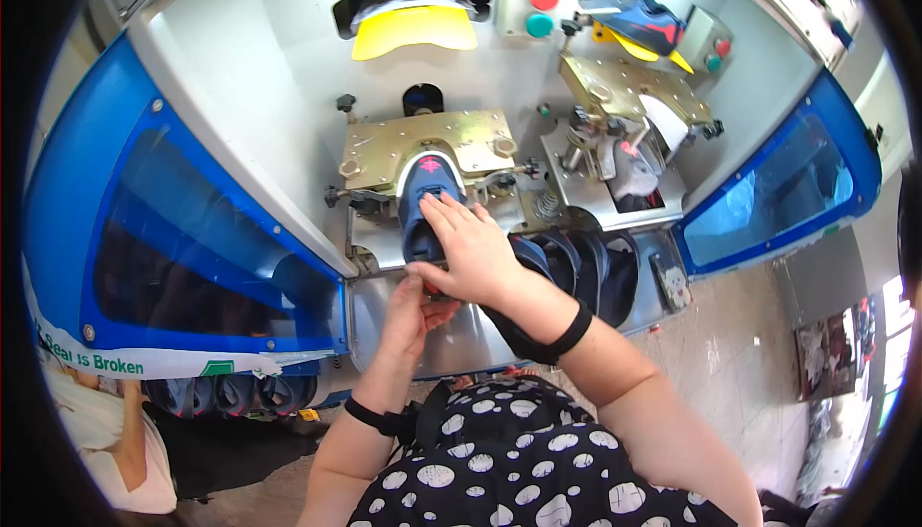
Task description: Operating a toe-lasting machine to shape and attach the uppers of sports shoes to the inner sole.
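Note:
A dark blue shoe upper point(415, 186) with a pink mark on its toe sits toe-away in the left station, under a brass-coloured metal plate point(471, 133). Across its top lies my right hand point(473, 250), fingers stretched forward and thumb reaching back to the heel. My left hand point(408, 318) is at the heel end, its fingers curled in below the right palm. That grip and most of the heel are partly hidden. Just right of my right wrist, several dark shoe uppers point(588, 272) stand in a row on the metal ledge point(379, 306).
Above the left station hangs a yellow pad point(413, 32). The right station holds a grey shoe-shaped piece point(632, 171), with a blue shoe upper point(639, 25) above it. Blue windowed doors point(206, 239) flank the machine. Red and green buttons point(542, 10) are on the back wall. Another person point(106, 431) is at lower left.

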Demonstrator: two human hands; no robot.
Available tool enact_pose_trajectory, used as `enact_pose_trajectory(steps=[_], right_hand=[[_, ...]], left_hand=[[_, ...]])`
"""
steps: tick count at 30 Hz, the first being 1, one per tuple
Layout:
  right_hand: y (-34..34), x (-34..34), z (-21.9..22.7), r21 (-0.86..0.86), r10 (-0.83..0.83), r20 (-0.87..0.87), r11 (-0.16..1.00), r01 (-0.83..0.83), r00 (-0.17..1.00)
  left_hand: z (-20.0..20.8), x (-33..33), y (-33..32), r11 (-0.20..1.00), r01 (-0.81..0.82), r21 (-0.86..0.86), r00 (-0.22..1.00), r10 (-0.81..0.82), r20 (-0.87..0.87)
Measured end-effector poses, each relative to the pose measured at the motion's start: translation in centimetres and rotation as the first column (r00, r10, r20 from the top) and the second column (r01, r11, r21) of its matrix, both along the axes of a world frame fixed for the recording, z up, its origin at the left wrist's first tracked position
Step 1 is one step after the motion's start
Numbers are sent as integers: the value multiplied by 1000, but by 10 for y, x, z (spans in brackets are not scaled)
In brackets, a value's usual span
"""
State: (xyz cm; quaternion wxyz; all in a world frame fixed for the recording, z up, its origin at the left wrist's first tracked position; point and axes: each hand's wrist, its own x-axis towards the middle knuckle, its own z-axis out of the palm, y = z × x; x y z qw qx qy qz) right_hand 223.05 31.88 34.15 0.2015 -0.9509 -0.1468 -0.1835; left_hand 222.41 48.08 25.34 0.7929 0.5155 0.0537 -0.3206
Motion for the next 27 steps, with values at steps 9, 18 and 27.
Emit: enact_pose_trajectory(steps=[9, 18, 27], right_hand=[[-104, -67, -55, 14, -210, -216, 976, 218, 954], [-106, -127, -21, -43, 126, 163, 992, -121, 979], [-146, -138, 29, -62, 337, 674, 913, -404, 657]], left_hand=[[-44, -31, 8, 991, 101, -83, 967, -117, -226], [2, -54, -21, 820, 551, -156, 812, -570, -127], [107, -88, -50, 730, 131, -670, 991, -121, 62]])
